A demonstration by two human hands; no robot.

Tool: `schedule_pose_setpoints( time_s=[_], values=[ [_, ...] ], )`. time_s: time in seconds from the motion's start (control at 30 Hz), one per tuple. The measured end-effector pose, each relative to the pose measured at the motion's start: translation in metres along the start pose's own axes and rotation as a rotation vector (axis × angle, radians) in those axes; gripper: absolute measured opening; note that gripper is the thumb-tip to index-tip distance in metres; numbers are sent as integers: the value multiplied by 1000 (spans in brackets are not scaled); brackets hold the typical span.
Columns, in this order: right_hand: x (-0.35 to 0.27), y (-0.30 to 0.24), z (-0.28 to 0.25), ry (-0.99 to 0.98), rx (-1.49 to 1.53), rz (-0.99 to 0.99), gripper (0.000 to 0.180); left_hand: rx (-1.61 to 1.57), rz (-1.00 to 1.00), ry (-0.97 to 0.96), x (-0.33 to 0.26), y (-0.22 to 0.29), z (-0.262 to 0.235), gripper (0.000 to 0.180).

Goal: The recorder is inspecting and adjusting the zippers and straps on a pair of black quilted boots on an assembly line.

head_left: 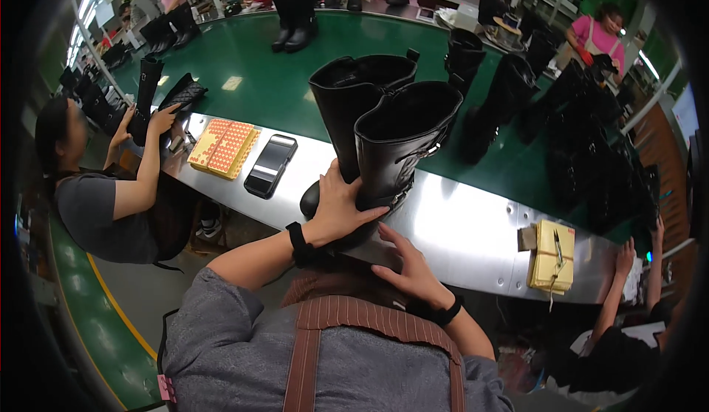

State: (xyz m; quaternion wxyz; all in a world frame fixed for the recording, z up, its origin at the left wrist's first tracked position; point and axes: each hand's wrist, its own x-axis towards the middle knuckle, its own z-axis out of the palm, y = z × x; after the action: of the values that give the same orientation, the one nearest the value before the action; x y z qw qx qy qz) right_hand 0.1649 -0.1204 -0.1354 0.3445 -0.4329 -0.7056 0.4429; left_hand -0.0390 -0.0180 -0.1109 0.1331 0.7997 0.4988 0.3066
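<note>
A pair of tall black boots stands upright on the metal ledge in front of me: the nearer boot (391,153) has straps and buckles on its right side, and the farther boot (338,109) is partly hidden behind it. My left hand (336,207) grips the pair low on the shafts, thumb stretched across the nearer boot and the other fingers partly hidden. Just right of the boots' lower part, my right hand (410,268) is open with its fingers apart, holding nothing.
Left on the metal ledge (458,220) lie a dark phone-like device (271,166) and a red-and-yellow patterned bundle (224,148). A tied yellow paper stack (552,257) with a pen lies right. More black boots (502,102) crowd the green surface (258,80). Co-workers surround it; one at left handles boots.
</note>
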Motion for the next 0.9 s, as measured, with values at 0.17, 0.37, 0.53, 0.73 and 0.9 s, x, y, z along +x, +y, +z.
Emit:
schedule_pose_setpoints(
  time_s=[0.17,0.37,0.53,0.73,0.9],
  values=[
    [-27,20,-44,307,-22,129,45,-436,-196,-15,22,-16,-2,76],
    [-61,32,-72,662,-182,304,24,-625,-213,155,131,-56,10,83],
    [-56,45,-66,760,-479,277,15,-90,-291,284,314,-100,45,67],
    [-46,51,-69,732,-618,222,17,37,-534,182,493,-154,96,86],
    [-50,55,-69,633,-666,374,14,219,-553,52,491,-214,181,95]
  ],
)
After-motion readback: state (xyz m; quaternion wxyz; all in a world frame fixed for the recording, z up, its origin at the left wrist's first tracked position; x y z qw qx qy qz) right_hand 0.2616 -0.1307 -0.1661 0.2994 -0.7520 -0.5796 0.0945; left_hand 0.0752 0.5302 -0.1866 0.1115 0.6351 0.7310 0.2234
